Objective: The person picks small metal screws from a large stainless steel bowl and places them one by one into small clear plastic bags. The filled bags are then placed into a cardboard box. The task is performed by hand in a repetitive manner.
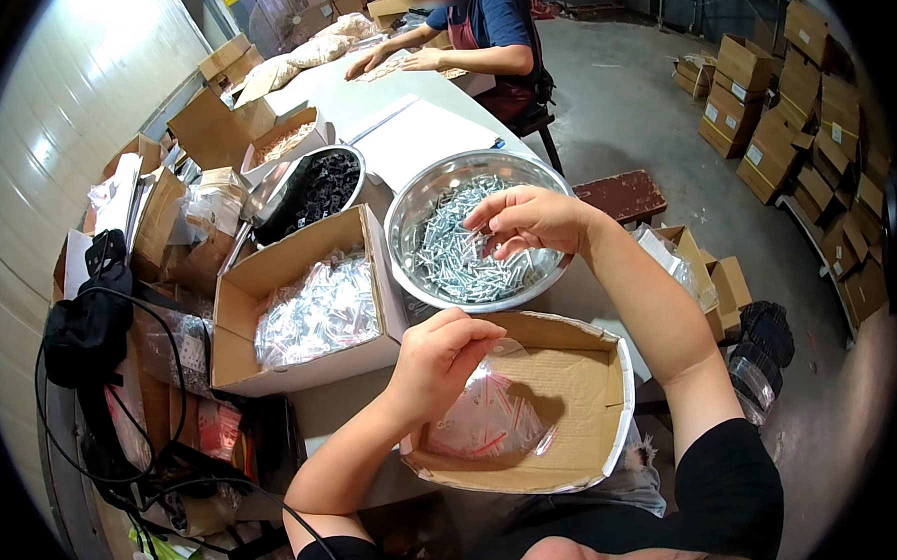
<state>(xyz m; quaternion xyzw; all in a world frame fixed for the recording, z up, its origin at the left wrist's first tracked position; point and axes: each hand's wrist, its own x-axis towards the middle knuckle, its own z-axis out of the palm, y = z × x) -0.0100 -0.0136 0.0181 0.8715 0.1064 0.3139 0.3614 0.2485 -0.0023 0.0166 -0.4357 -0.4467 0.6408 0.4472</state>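
Nearest, the left hand [442, 365] pinches a clear plastic bag [490, 418] open over the cardboard box [574, 405]. Beyond and up-right of it, the right hand [526, 222] hovers over the steel bowl of screws [457, 255], fingertips closed, apparently on screws, though I cannot tell.

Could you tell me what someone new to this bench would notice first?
Probably the shiny metal bowl heaped with silvery screws at the centre, with the right hand hovering over it. Just below, the left hand holds a clear plastic bag over an open cardboard box. To the left sits another box of filled bags.
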